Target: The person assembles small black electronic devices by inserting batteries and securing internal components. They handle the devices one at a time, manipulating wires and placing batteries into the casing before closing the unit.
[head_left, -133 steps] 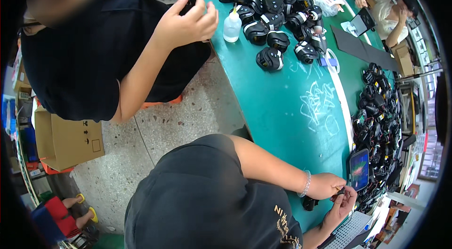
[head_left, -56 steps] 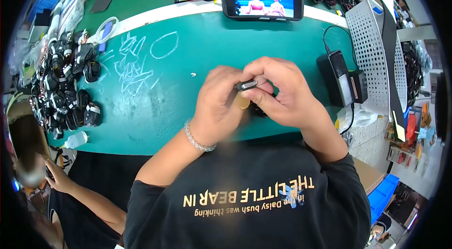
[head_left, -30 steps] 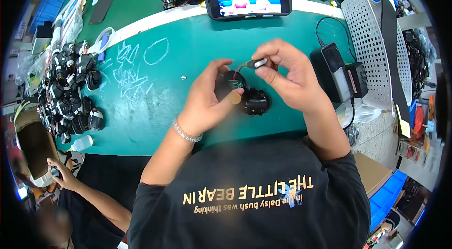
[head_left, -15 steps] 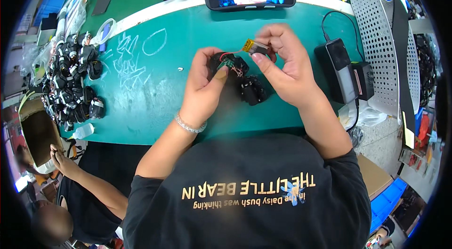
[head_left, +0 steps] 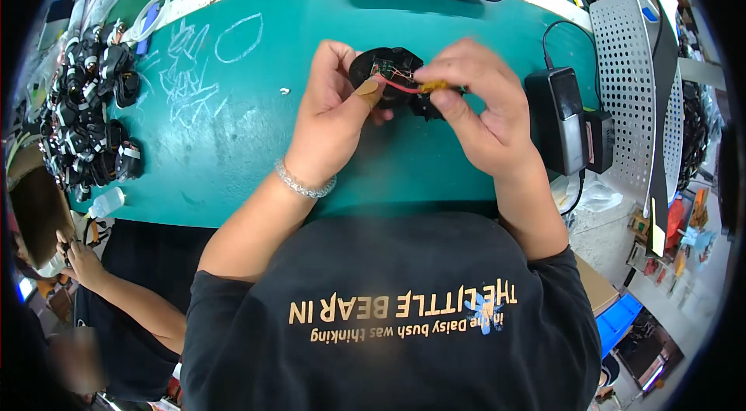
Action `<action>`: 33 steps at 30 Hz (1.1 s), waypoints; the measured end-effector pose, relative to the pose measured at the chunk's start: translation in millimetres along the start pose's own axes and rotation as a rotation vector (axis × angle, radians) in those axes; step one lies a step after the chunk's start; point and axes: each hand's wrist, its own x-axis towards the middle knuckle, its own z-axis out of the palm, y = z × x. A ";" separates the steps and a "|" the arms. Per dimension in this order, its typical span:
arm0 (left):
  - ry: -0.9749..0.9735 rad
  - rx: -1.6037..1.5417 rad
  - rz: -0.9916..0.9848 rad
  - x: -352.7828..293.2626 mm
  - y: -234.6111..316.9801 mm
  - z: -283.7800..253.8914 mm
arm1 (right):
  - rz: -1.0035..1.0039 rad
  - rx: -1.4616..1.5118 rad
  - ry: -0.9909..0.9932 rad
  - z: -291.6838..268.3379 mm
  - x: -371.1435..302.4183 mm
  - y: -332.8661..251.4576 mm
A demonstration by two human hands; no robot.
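Black casing [head_left: 397,56] is held over the green table [head_left: 256,147], L hand [head_left: 330,116] clasping it, R hand [head_left: 489,108], a bit blurry, pinching a yellow piece [head_left: 433,86] on the red wire [head_left: 400,88], prob. mid wire-handling step, so next move calls for slack, no tugging.

A: Where is the left hand [head_left: 328,120]?
B: Ahead of the torso [head_left: 388,279], its fingers curled and the left thumb [head_left: 365,96] laid over the top, pointing up and to the right.
A: And the right hand [head_left: 491,108]?
B: Just beside it, slightly apart, palm facing inward, fingers blurred, pinching with the right thumb [head_left: 454,108].
A: The 2 forearms?
B: The left forearm [head_left: 256,221] slants up to the right, the right forearm [head_left: 535,209] up to the left.
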 end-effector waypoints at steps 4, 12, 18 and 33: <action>-0.050 -0.022 0.068 -1.0 -1.5 -0.1 | 0.120 0.093 -0.164 -3.0 0.3 -15.4; -0.131 0.061 0.104 -4.8 3.8 2.6 | 0.128 -0.061 -0.031 4.2 -2.2 -6.0; -0.190 0.033 0.120 -6.9 5.9 2.8 | 0.200 -0.168 -0.023 4.2 -1.2 -7.1; -0.217 0.130 0.173 -14.2 5.9 6.0 | -0.024 -0.310 0.175 16.2 1.5 -0.1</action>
